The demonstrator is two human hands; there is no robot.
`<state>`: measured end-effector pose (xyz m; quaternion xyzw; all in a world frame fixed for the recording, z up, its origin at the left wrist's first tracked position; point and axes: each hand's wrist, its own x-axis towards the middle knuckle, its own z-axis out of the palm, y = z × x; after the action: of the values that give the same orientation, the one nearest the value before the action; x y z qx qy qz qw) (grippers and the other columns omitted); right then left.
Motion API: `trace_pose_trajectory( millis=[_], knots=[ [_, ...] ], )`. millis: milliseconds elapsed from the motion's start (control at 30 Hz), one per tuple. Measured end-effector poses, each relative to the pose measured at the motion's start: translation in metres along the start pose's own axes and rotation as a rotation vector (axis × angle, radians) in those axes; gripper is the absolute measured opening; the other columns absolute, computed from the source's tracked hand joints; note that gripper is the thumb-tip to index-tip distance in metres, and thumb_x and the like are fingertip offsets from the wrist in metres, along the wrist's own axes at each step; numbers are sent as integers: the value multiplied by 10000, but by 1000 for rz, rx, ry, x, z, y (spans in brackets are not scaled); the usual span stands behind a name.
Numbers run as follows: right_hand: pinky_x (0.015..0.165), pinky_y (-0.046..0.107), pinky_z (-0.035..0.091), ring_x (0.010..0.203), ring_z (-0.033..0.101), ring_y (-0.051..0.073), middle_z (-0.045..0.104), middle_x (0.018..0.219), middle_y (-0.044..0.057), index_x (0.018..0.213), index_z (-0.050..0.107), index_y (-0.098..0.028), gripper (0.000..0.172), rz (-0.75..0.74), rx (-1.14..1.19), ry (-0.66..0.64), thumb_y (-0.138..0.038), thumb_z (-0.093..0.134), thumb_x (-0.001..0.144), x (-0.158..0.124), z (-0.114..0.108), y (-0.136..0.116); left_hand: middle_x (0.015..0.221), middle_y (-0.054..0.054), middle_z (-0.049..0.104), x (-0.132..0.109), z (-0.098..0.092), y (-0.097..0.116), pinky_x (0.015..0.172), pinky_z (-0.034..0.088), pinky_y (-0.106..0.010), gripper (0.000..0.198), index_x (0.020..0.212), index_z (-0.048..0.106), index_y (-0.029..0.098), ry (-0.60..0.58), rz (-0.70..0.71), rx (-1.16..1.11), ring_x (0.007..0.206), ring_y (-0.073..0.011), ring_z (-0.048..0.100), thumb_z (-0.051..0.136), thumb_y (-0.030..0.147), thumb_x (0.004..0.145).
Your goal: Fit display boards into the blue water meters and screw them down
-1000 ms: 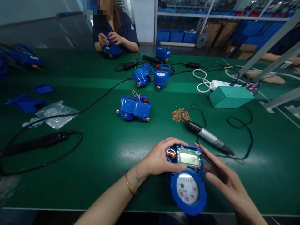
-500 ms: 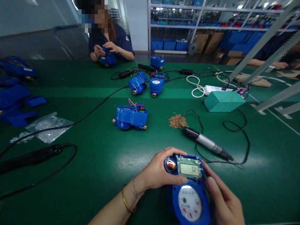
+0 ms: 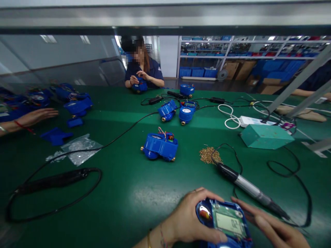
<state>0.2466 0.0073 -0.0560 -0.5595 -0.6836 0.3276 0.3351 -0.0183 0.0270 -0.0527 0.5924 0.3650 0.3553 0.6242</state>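
A blue meter [image 3: 224,218] with an open top, a green circuit board and a small display lies at the bottom edge of the view. My left hand [image 3: 192,218] is wrapped round its left side, thumb across the front below the display. Along the meter's right side is my right hand [image 3: 275,224], its fingers stretched out; whether they touch the casing is unclear. The lower part of the meter is cut off. A silver and black electric screwdriver [image 3: 252,189] lies just beyond my right hand, near a pile of small brass screws [image 3: 210,155].
Another blue meter [image 3: 160,146] sits mid-table, with more behind it. A teal box [image 3: 266,136] and white power strip [image 3: 254,121] are at right. A black tool [image 3: 55,179] and plastic bag [image 3: 81,148] lie left. Someone's hand [image 3: 38,117] reaches in; a person [image 3: 144,70] sits opposite.
The view has tilted up and turned left, so the table's things and the held meter appear lower and farther right. My right hand's fingers look straighter. Another person's hand has appeared at left.
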Motion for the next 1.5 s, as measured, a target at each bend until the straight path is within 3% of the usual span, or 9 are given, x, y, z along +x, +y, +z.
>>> trace_pose_trajectory(
  millis=[67, 267, 400, 800, 933, 1067, 1133, 1233, 1500],
  knots=[
    [762, 422, 658, 911, 739, 341, 768, 990, 56, 974, 806, -267, 359, -121, -225, 54, -528, 579, 879, 46, -10, -14, 1053, -56, 665, 0, 1, -1, 890, 477, -397, 692, 1145, 713, 232, -6, -1, 2, 947, -246, 615, 896, 476, 523],
    [868, 312, 568, 920, 708, 181, 751, 1031, 66, 982, 742, -193, 171, -252, -669, -342, -214, 576, 948, 196, 28, -45, 1040, -54, 662, -1, 9, -4, 884, 493, -402, 763, 1103, 731, 218, -6, -51, -62, 927, -245, 618, 916, 527, 431],
    [846, 386, 562, 908, 668, 176, 689, 1000, 50, 997, 666, -142, 194, -247, -891, -517, -329, 627, 961, 236, 58, -38, 1031, -51, 682, -2, 12, -9, 887, 495, -389, 787, 1107, 732, 228, -12, -46, -33, 918, -242, 621, 924, 530, 405],
    [865, 381, 543, 951, 641, 184, 659, 1054, 71, 1011, 651, -140, 187, -305, -1023, -549, -318, 623, 959, 231, 80, -41, 1031, -40, 665, 0, 13, -14, 877, 498, -346, 750, 1145, 719, 257, -24, 46, -6, 906, -224, 625, 907, 538, 475],
    [830, 343, 513, 890, 625, 200, 662, 928, 108, 876, 635, -132, 132, -304, -897, -442, -211, 549, 936, 209, 47, -57, 1065, -61, 662, 1, 15, -14, 967, 474, -383, 702, 1134, 726, 243, 6, 176, -35, 1013, -257, 624, 899, 525, 514],
    [656, 256, 517, 727, 625, 171, 655, 793, 56, 823, 606, -191, 322, -249, -636, -459, -421, 428, 960, 151, -2, -67, 1047, -49, 670, 0, 15, -11, 974, 470, -373, 639, 1131, 722, 253, 6, 207, -55, 1047, -255, 619, 873, 518, 569],
    [590, 254, 494, 670, 599, 174, 624, 730, 40, 764, 617, -198, 334, -86, -200, -438, -512, 592, 874, 118, -15, -67, 1032, -45, 672, 0, 14, -8, 931, 486, -374, 633, 1139, 713, 253, -13, 172, -37, 984, -245, 635, 859, 523, 585],
    [540, 252, 448, 610, 543, 156, 584, 672, 30, 705, 642, -182, 353, 138, 114, -506, -516, 722, 790, 84, -13, -62, 1024, -48, 672, 1, 14, -6, 918, 486, -400, 649, 1132, 692, 228, -19, 130, -13, 969, -260, 641, 864, 505, 570],
    [561, 217, 398, 598, 508, 112, 596, 652, 8, 709, 702, -158, 339, 388, 233, -705, -479, 807, 729, 87, 3, -65, 1217, -123, 671, 2, 17, -6, 932, 498, -446, 789, 1183, 537, 181, -20, 12, -55, 1098, -326, 636, 901, 329, 499]
  ],
)
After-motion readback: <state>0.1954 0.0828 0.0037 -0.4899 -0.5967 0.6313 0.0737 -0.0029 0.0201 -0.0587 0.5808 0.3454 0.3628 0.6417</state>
